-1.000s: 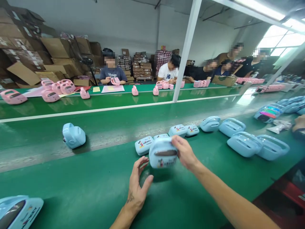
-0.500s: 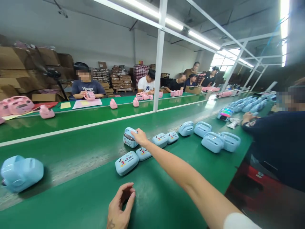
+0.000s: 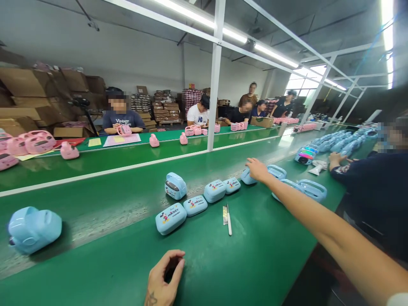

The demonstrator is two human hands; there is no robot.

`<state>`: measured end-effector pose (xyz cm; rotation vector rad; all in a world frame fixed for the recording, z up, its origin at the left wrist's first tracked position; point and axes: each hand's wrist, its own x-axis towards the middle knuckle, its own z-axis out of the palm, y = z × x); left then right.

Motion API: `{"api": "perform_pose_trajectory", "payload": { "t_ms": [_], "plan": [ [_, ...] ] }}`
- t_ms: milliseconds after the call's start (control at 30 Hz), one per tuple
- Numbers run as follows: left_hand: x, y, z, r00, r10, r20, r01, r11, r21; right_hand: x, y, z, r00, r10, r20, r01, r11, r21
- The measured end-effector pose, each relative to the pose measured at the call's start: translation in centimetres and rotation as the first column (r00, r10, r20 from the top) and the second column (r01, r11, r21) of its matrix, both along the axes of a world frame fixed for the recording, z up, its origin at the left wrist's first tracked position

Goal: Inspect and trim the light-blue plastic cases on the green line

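My right hand (image 3: 257,171) reaches out over a light-blue plastic housing (image 3: 247,177), its fingers stretched; the hand partly hides the housing, and whether they touch I cannot tell. Near the front edge, my left hand (image 3: 165,276) is held over the green surface, fingers curved apart from the thumb, with nothing in it. A blue housing with a carrying handle (image 3: 176,186) stands upright beyond a row of blue printed shells. The nearest printed shell (image 3: 171,218) has a cartoon mouse and lettering on it. To their right lies a thin white-handled tool (image 3: 229,223) beside a small clear strip (image 3: 225,215).
Another blue housing (image 3: 35,229) stands at the left. More handled blue housings (image 3: 312,190) lie beyond my right forearm. A co-worker in dark clothes (image 3: 366,187) sits at the right. A white post (image 3: 215,85) rises from the line, with pink housings (image 3: 69,150) behind.
My right hand has let go of the handled blue housing and moved right to another one. The white-handled tool has come into view. My left hand has barely moved.
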<state>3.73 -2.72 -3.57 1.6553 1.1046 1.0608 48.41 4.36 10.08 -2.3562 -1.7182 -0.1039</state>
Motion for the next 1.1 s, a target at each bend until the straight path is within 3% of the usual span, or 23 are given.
{"api": "perform_pose_trajectory", "payload": {
  "t_ms": [133,233,333,400,467,533,600,633,667,700,767,833,867,933,1000,1100],
  "plan": [
    [0.2,-0.7,0.9,1.0,-0.018,-0.001,0.018,1.0,-0.003,1.1,-1.4,-0.1,0.997,-0.056,0.059,0.065,0.985,-0.162],
    [0.3,-1.2,1.3,0.999,-0.012,0.036,0.012,1.0,-0.012,0.7,-1.6,1.2,0.996,-0.068,0.049,0.078,0.968,-0.237],
    [0.4,-1.5,1.3,0.99,-0.02,0.143,0.034,0.995,-0.094,-0.3,-2.3,3.4,1.0,-0.009,-0.012,0.006,0.967,-0.255],
    [0.6,-1.7,1.3,0.961,-0.043,0.273,0.109,0.967,-0.232,-2.1,-3.5,4.8,0.989,0.09,-0.114,-0.115,0.964,-0.238],
    [0.8,-2.0,1.6,0.904,-0.081,0.42,0.271,0.868,-0.416,-5.1,-5.3,5.5,0.913,0.26,-0.315,-0.315,0.939,-0.139],
    [0.9,-2.5,2.3,0.816,-0.098,0.569,0.475,0.674,-0.566,-9.3,-7.4,5.3,0.751,0.438,-0.494,-0.474,0.879,0.06],
    [0.9,-2.9,3.0,0.691,-0.066,0.719,0.663,0.454,-0.595,-14.1,-9.3,4.4,0.599,0.562,-0.57,-0.568,0.8,0.192],
    [0.8,-3.0,3.3,0.615,-0.031,0.788,0.736,0.381,-0.56,-16.4,-10.0,3.8,0.524,0.614,-0.59,-0.615,0.752,0.237],
    [0.6,-3.0,3.6,0.532,0.01,0.846,0.792,0.347,-0.502,-18.5,-10.4,3.1,0.448,0.662,-0.601,-0.657,0.699,0.281],
    [0.2,-2.9,3.8,0.45,0.048,0.892,0.828,0.353,-0.436,-20.3,-10.6,2.4,0.37,0.708,-0.602,-0.711,0.633,0.307],
    [-0.8,-2.2,3.8,0.302,0.112,0.947,0.833,0.452,-0.319,-23.1,-10.1,1.0,0.252,0.782,-0.57,-0.807,0.495,0.322],
    [-2.3,-0.9,3.4,0.194,0.131,0.972,0.779,0.581,-0.234,-24.5,-8.6,-0.2,0.242,0.827,-0.508,-0.845,0.437,0.309],
    [-3.1,-0.1,3.2,0.156,0.121,0.98,0.748,0.634,-0.197,-24.9,-7.5,-0.8,0.288,0.836,-0.466,-0.835,0.458,0.305],
    [-5.0,1.4,2.5,0.101,0.079,0.992,0.706,0.697,-0.127,-25.3,-4.9,-1.9,0.456,0.811,-0.366,-0.779,0.563,0.276],
    [-6.7,2.7,1.9,0.049,0.072,0.996,0.66,0.746,-0.086,-25.6,-2.4,-2.8,0.609,0.756,-0.239,-0.741,0.65,0.167],
    [-8.0,3.7,1.2,0.025,0.114,0.993,0.567,0.817,-0.108,-26.7,0.2,-3.9,0.651,0.75,-0.116,-0.756,0.655,-0.008]
  ]
}}
